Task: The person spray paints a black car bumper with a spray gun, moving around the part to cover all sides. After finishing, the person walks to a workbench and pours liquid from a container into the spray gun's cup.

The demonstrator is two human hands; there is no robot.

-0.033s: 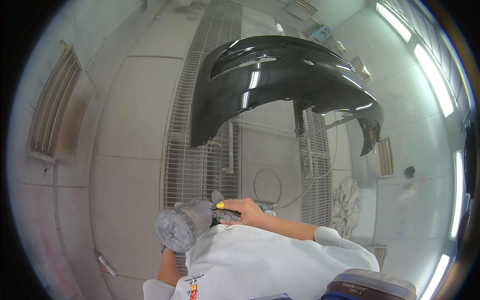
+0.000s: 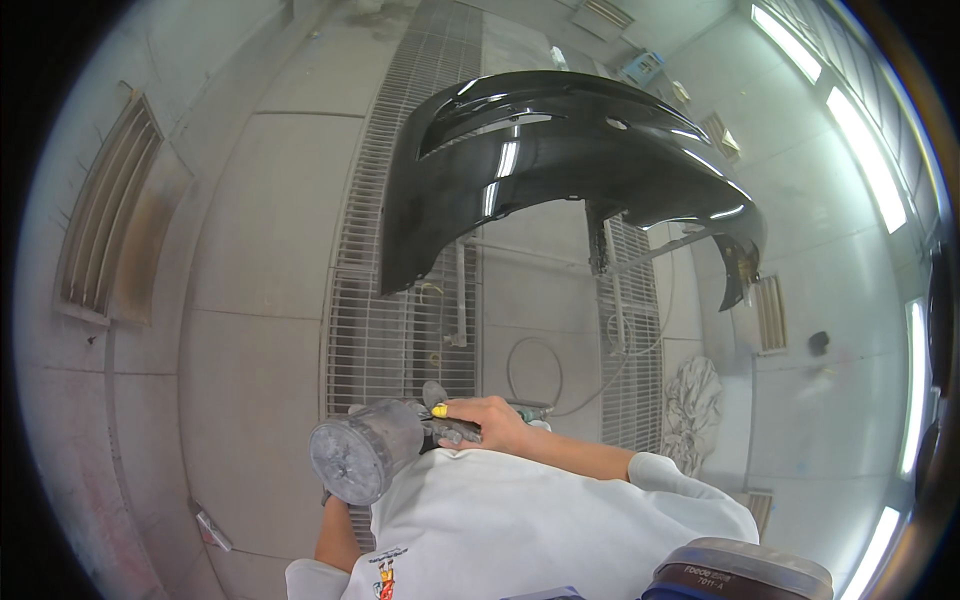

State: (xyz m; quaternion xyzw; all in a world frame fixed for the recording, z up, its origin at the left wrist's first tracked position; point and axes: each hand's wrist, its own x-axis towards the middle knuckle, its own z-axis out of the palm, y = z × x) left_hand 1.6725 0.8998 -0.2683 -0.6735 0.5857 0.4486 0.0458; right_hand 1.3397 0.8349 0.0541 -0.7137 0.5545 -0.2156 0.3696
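In front of my body is a spray gun with a cloudy, paint-stained cup [image 2: 352, 458], tilted so its round end faces up and left. My right hand [image 2: 492, 422] is closed on the gun's grey body just right of the cup. A yellow piece [image 2: 439, 411] shows at its fingertips. Most of my left hand [image 2: 327, 497] is behind the cup; only a dark edge above the wrist shows, its fingers hidden. Beyond both hands, apart from them, a glossy black car bumper [image 2: 540, 165] rests on a metal stand [image 2: 462, 300].
Floor grates [image 2: 350, 350] run under the bumper on both sides. A thin hose [image 2: 560, 385] loops right from a green fitting [image 2: 535, 412]. Crumpled grey sheeting [image 2: 692, 410] lies by the right wall. Vents [image 2: 110, 210] and bright light tubes [image 2: 868, 160] line the walls.
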